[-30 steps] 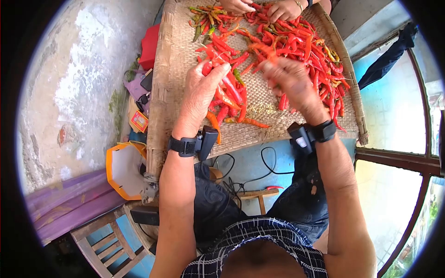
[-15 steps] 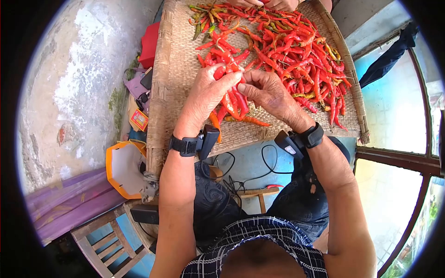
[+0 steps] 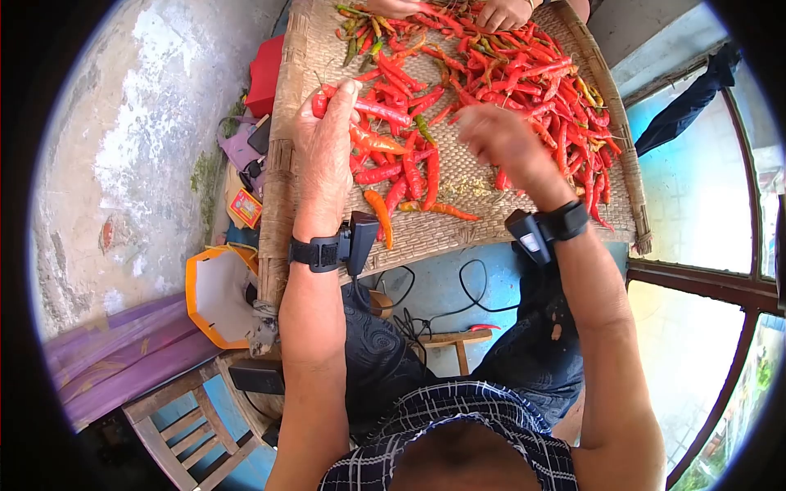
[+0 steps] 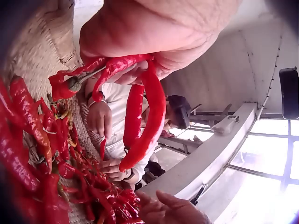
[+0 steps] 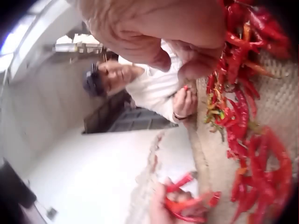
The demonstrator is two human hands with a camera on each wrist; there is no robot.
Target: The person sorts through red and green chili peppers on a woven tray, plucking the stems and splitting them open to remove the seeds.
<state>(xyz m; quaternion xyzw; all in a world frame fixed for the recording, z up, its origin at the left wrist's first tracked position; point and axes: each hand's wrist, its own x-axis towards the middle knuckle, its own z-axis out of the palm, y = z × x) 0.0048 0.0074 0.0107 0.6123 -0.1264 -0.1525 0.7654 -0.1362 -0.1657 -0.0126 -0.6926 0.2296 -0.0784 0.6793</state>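
In the head view my left hand [image 3: 327, 168] is at the left part of the woven tray [image 3: 286, 204], gripping several red chili peppers. Two long chili peppers [image 4: 156, 109] hang from its fingers in the left wrist view, beside shrivelled ones with a stem. My right hand [image 3: 508, 147], blurred, hovers at the near edge of the large chili heap [image 3: 565, 114]. The right wrist view shows its thumb and fingertips apart with nothing between them. A smaller group of chili peppers [image 3: 413, 172] lies between my hands, with pale seeds [image 3: 467, 186] nearby.
Another person's hands [image 3: 501, 15] work at the tray's far side. A red box [image 3: 265, 80] and an orange-edged container [image 3: 219, 299] stand left of the tray. Below it are black cables [image 3: 471, 307] and a wooden stool [image 3: 449, 340]; windows [image 3: 696, 327] line the right.
Half a second ago my hands met over the smaller chili group. Since then the left has shifted left and away from me with its chili peppers, and the right has moved right toward the heap.
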